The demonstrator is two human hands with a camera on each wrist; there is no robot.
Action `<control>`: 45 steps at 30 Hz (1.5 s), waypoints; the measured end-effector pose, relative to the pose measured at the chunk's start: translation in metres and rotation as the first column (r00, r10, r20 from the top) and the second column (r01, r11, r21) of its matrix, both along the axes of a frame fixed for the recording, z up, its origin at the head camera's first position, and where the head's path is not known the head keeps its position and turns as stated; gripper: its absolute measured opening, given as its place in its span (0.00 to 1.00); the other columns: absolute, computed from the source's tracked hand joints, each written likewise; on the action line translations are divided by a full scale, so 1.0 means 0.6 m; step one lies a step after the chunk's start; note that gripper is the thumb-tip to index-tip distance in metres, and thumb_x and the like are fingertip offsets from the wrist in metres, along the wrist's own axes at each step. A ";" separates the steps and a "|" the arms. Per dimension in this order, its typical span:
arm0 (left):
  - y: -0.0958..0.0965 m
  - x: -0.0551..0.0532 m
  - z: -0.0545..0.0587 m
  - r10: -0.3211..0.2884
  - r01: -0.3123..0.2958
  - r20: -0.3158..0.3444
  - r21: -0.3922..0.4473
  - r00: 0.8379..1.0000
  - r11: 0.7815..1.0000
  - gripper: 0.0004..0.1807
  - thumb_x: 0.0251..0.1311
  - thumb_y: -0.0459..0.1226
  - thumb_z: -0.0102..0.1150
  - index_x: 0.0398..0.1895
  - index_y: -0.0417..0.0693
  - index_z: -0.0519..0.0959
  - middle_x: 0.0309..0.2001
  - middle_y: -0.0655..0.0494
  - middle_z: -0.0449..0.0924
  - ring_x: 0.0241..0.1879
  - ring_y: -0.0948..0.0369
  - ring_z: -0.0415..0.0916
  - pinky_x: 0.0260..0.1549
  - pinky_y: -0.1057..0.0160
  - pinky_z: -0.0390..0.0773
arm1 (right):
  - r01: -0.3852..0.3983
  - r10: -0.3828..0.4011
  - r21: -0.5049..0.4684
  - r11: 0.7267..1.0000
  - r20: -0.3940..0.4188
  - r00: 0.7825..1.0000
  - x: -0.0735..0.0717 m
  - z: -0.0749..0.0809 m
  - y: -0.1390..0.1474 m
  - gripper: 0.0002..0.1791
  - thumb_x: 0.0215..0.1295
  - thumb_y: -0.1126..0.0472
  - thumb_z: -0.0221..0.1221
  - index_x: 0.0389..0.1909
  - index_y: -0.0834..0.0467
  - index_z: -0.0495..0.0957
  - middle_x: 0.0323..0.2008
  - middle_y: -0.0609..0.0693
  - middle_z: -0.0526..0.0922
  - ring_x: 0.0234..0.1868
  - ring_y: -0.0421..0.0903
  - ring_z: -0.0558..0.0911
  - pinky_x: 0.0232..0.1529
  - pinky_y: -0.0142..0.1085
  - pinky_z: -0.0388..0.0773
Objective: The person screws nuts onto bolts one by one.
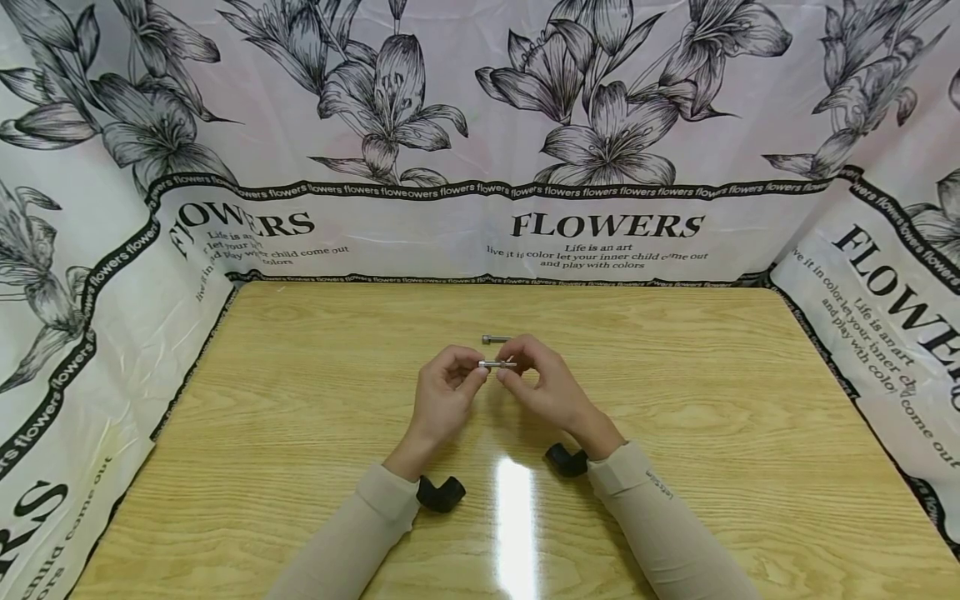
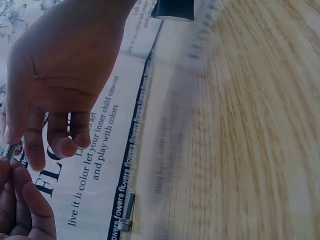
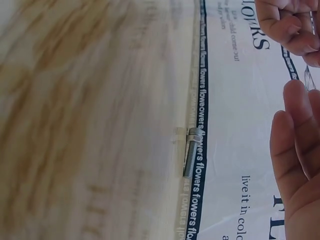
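Observation:
Over the middle of the table, a small silver bolt (image 1: 491, 364) is held level between both hands. My left hand (image 1: 442, 398) pinches its head end between thumb and finger. At the other end, my right hand (image 1: 551, 385) has thumb and index finger pinched on the threaded part; whether a nut sits there is hidden by the fingertips. In the left wrist view, part of the held bolt (image 2: 9, 151) shows between the fingertips. A second bolt (image 1: 493, 339) lies on the table just beyond the hands, with a wider, nut-like piece near its head (image 3: 194, 136).
The wood-grain table (image 1: 300, 367) carries a bright light reflection near its front. Black curved wrist mounts (image 1: 441, 494) sit by both cuffs. A flower-printed cloth (image 1: 420, 233) hangs behind the table and along both sides.

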State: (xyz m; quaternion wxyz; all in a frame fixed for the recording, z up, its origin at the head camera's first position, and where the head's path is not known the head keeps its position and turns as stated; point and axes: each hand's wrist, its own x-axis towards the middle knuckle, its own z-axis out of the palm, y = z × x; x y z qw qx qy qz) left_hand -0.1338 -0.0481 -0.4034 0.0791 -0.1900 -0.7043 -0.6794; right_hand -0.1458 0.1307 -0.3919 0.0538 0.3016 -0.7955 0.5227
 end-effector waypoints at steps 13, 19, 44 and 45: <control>-0.003 0.002 0.002 0.004 -0.004 0.016 0.016 1.000 1.000 0.05 0.60 0.21 0.56 0.39 0.27 0.75 0.35 0.35 0.77 0.35 0.41 0.77 0.35 0.67 0.79 | 0.022 -0.024 0.033 0.999 0.035 0.999 -0.003 -0.004 -0.003 0.05 0.68 0.68 0.56 0.42 0.64 0.74 0.37 0.56 0.78 0.36 0.48 0.77 0.39 0.43 0.76; -0.001 0.002 0.001 -0.001 0.001 0.011 0.007 1.000 1.000 0.07 0.60 0.22 0.56 0.40 0.25 0.74 0.36 0.36 0.78 0.36 0.42 0.78 0.36 0.66 0.79 | 0.004 -0.003 -0.015 1.000 0.025 1.000 -0.001 -0.007 -0.001 0.12 0.63 0.71 0.59 0.45 0.67 0.70 0.41 0.56 0.77 0.37 0.49 0.78 0.42 0.43 0.78; 0.000 0.002 0.000 0.002 -0.002 0.008 0.014 1.000 1.000 0.06 0.60 0.22 0.56 0.39 0.27 0.75 0.35 0.36 0.78 0.36 0.40 0.78 0.35 0.66 0.79 | -0.011 0.010 -0.007 1.000 -0.042 0.999 -0.003 -0.006 -0.003 0.05 0.64 0.74 0.57 0.38 0.65 0.73 0.36 0.57 0.77 0.35 0.47 0.76 0.39 0.40 0.77; 0.000 0.002 0.000 0.002 -0.002 0.008 0.014 1.000 1.000 0.05 0.60 0.22 0.57 0.39 0.27 0.75 0.35 0.36 0.78 0.36 0.39 0.78 0.35 0.66 0.79 | -0.009 0.009 0.003 1.000 -0.053 0.999 -0.003 -0.005 -0.003 0.03 0.65 0.73 0.56 0.35 0.64 0.74 0.35 0.56 0.77 0.35 0.47 0.75 0.39 0.39 0.76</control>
